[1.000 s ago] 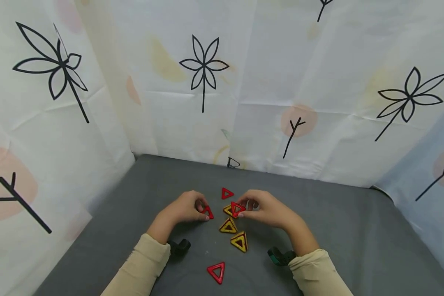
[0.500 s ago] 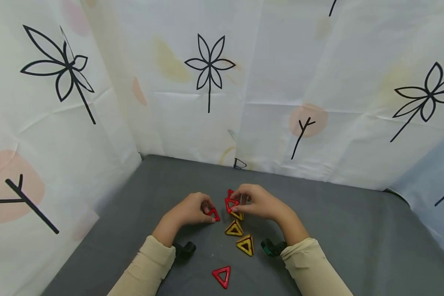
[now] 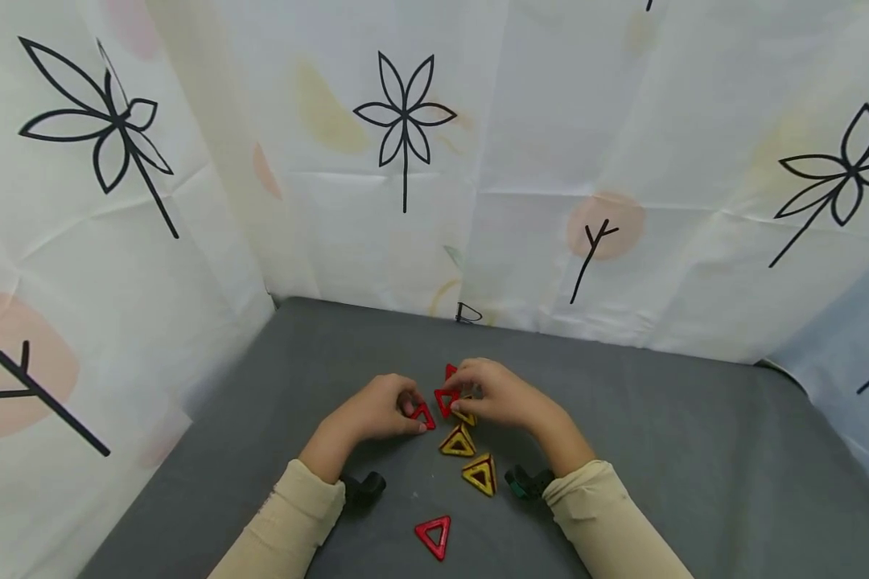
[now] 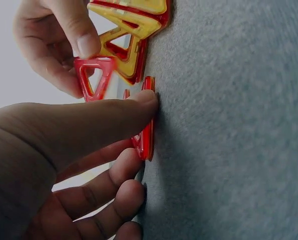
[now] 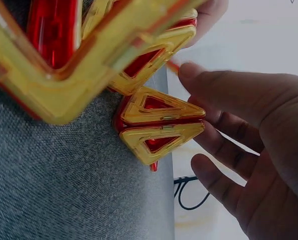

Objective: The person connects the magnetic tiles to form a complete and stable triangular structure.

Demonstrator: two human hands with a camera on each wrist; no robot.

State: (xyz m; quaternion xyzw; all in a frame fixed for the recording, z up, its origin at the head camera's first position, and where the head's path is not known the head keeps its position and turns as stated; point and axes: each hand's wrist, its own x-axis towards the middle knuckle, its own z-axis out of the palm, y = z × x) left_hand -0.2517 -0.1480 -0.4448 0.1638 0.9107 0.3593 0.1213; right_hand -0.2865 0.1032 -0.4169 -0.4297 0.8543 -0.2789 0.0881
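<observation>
My left hand (image 3: pixel 380 408) pinches a red triangular magnetic tile (image 4: pixel 147 135) between thumb and fingers, on edge close over the grey table. Just right of it, my right hand (image 3: pixel 498 394) pinches another red triangular tile (image 4: pixel 106 79) by its side. Under the right fingers sits a yellow-and-red tile piece (image 5: pixel 161 107), partly covered in the head view. Nearer me stand two more yellow-and-red pieces, a middle one (image 3: pixel 449 448) and a front one (image 3: pixel 488 480). Behind the right fingers, a red tile (image 3: pixel 450 371) is mostly hidden.
One loose red triangular tile (image 3: pixel 444 537) lies near the front of the grey table (image 3: pixel 319 338). A white patterned cloth (image 3: pixel 521 121) hangs behind and to the sides. Dark wrist bands, the left one (image 3: pixel 365 487) and the right one (image 3: pixel 527 484), sit below the hands.
My right hand has moved left with its red tile, off the rear yellow piece and closer to the left hand. The left hand keeps its tile and has barely moved. The head view shifted slightly.
</observation>
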